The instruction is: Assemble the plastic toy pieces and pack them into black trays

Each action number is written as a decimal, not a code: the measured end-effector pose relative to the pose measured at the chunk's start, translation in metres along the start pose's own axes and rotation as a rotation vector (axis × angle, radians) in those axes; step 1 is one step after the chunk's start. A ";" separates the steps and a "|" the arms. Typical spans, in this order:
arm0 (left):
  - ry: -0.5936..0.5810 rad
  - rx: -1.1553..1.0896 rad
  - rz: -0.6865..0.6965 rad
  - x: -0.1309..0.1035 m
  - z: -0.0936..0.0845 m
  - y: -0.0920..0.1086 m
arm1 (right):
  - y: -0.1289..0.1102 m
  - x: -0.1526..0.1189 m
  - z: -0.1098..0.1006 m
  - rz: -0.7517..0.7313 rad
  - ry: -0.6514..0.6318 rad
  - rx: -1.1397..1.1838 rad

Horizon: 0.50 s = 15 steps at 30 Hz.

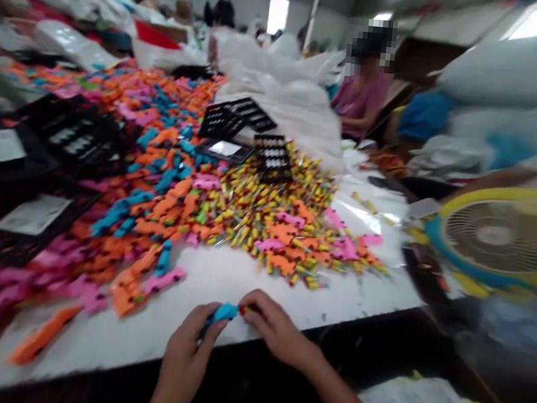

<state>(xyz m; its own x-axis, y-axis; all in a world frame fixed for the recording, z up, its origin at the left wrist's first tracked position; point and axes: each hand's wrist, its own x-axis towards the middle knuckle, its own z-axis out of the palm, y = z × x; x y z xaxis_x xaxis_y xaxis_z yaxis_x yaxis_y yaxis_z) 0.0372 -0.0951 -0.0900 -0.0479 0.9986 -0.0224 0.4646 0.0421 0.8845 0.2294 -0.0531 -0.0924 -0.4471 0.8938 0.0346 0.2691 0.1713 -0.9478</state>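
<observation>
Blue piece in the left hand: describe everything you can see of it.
The blue piece is small, bright and plastic-looking; blur and fingers hide its full shape. The left hand pinches it between thumb and fingers, by the near edge of the white table. Its exposed end faces the red-tipped piece in the right hand; whether they touch is unclear.

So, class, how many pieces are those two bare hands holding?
2 visible: a blue piece in the left hand and a red-tipped piece in the right hand; more may be hidden.
</observation>
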 end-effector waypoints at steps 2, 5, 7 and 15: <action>0.012 -0.008 -0.028 -0.001 -0.002 0.007 | 0.003 -0.001 0.001 -0.019 -0.007 0.040; 0.002 -0.019 -0.028 -0.002 -0.001 0.009 | 0.004 -0.002 0.003 -0.059 0.018 0.025; -0.017 -0.026 -0.010 -0.004 0.000 0.008 | 0.003 -0.001 0.003 -0.092 0.034 -0.003; -0.083 0.019 0.046 0.004 0.001 0.003 | 0.001 0.005 -0.004 -0.155 -0.008 -0.074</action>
<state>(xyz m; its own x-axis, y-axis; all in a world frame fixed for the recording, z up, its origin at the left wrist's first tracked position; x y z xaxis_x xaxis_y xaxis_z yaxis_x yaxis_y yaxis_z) 0.0389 -0.0905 -0.0883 0.0468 0.9987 -0.0211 0.4812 -0.0040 0.8766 0.2310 -0.0472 -0.0918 -0.4944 0.8512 0.1758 0.2583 0.3371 -0.9054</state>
